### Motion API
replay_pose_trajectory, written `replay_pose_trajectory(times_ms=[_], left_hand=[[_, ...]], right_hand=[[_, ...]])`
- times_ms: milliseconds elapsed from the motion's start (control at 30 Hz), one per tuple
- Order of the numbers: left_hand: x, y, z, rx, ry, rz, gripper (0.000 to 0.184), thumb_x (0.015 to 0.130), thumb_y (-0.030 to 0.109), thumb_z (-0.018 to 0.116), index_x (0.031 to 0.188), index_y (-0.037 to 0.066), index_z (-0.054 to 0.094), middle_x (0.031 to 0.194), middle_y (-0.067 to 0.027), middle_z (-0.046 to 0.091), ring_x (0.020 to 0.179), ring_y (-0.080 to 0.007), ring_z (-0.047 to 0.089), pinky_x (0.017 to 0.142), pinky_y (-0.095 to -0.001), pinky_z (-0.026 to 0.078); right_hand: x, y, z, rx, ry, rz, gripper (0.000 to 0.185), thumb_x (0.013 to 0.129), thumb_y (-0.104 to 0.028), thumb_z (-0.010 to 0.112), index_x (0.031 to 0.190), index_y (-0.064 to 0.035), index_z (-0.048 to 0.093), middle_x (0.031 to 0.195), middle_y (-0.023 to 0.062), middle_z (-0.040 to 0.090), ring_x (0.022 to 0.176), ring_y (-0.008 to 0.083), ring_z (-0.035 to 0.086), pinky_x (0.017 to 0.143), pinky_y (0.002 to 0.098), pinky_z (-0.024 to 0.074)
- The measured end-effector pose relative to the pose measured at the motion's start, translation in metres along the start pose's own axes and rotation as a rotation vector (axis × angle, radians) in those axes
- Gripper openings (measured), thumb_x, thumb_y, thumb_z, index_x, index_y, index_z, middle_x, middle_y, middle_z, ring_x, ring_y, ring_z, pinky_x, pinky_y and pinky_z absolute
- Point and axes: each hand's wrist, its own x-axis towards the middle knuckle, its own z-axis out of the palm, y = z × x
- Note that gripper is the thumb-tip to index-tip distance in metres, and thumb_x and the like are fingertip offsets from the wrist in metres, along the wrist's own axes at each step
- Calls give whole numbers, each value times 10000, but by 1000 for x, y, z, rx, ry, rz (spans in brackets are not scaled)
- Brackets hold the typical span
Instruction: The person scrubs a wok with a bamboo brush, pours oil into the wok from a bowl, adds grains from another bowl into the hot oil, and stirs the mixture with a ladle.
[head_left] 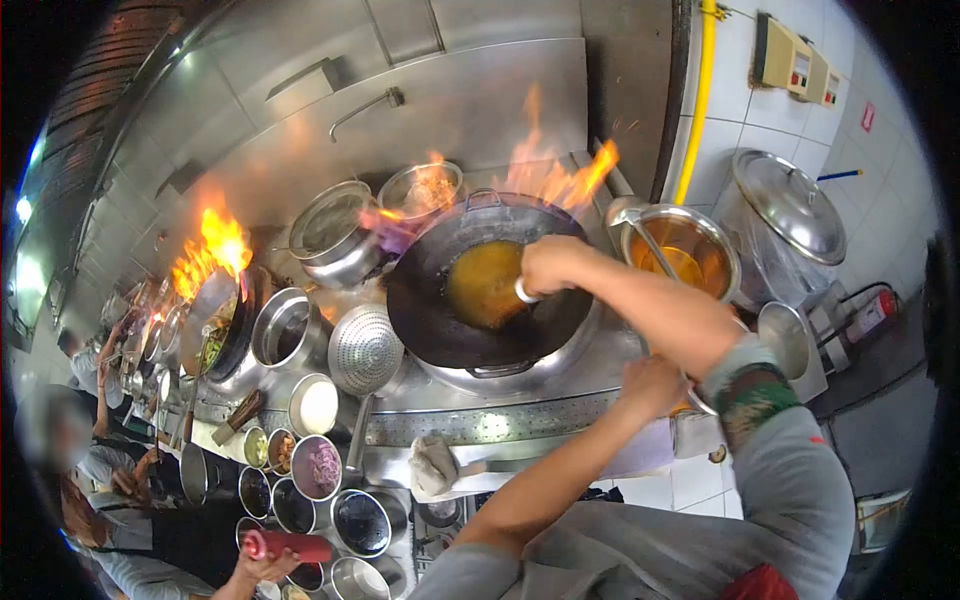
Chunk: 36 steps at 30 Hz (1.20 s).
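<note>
The outstretched right hand [556, 265] grips a white-ended object [524, 292] above the wok [424, 300], flames [588, 180] past the far rim; nearer the body, the left hand [655, 387] curls, its hold unclear.

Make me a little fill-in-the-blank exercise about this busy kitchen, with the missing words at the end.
1. Of the cook's right hand and left hand, only the ____ one is over the wok.
2. The strainer's round metal bowl is dotted with many small ____.
3. The upright pipe near the upper right is ____ in colour.
4. The bottle in a co-worker's hand is ____ in colour.

Missing words: right; holes; yellow; red.
</note>
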Motion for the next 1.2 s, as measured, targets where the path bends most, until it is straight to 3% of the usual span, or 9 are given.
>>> replay_pose_trajectory(times_ms=[33, 167, 233, 267, 400, 533, 700, 833, 1200], left_hand=[[-5, 6, -4, -15, -3, 2, 476, 854, 420, 661, 1210, 104, 658, 1357, -121, 589, 1172, -294, 525, 850, -461, 411], [-101, -93, -24, 198, 881, -294, 352, 843, 374, 695, 1038, 82, 670, 1041, -72, 608, 994, -290, 562, 801, -448, 430], [-108, -128, -7, 89, 803, -299, 312, 853, 352, 694, 1002, 80, 667, 1002, -79, 599, 981, -302, 558, 795, -460, 440], [-108, -141, 4, 36, 765, -290, 292, 857, 341, 693, 983, 78, 665, 982, -82, 594, 974, -308, 556, 791, -466, 444], [-98, -157, 16, -24, 786, -255, 245, 895, 303, 664, 927, 60, 648, 968, -109, 599, 953, -335, 546, 771, -489, 460], [-102, -169, 11, -72, 826, -174, 224, 916, 263, 651, 889, 43, 618, 922, -134, 588, 911, -359, 535, 754, -498, 461], [-110, -189, 19, -98, 859, -49, 216, 909, 245, 663, 845, 47, 609, 858, -146, 582, 849, -369, 534, 741, -491, 448], [-114, -202, 20, -75, 888, 4, 217, 905, 226, 668, 811, 41, 605, 805, -161, 582, 805, -369, 537, 743, -474, 427], [-106, -195, 24, -69, 706, -131, 251, 915, 298, 637, 882, 50, 653, 923, -124, 629, 930, -345, 568, 760, -501, 477]], right_hand=[[-4, 1, 4, -4, -15, 2, 312, 764, -135, 656, 1029, 8, 739, 1019, 244, 718, 965, 379, 710, 791, 458, 571], [4, -27, -4, -102, 11, -71, 290, 786, -217, 655, 956, -1, 750, 994, 236, 717, 955, 385, 703, 781, 466, 559], [-5, -8, -21, -165, -47, -153, 324, 793, -277, 662, 947, -6, 752, 979, 218, 723, 916, 377, 706, 768, 469, 555], [12, -3, -20, -158, -83, -18, 289, 801, -352, 705, 981, -137, 774, 870, 155, 739, 798, 343, 721, 696, 427, 563], [42, -14, 21, 69, 161, -8, 328, 817, -348, 719, 1067, -141, 768, 866, 138, 748, 647, 274, 715, 615, 394, 569], [35, -10, 11, 341, -69, -1, 376, 831, -339, 721, 1137, -122, 745, 855, 117, 737, 548, 203, 683, 531, 350, 560], [-14, -34, -1, 473, -291, -220, 392, 870, -291, 704, 1210, -95, 704, 803, 93, 713, 512, 160, 643, 456, 316, 531], [14, 8, -21, 259, -435, -173, 344, 862, -309, 713, 1117, -79, 721, 787, 68, 696, 495, 162, 619, 419, 320, 493], [-37, -43, -26, 658, -450, -44, 463, 900, -282, 708, 1313, -89, 630, 837, 82, 701, 539, 147, 649, 396, 283, 493]])
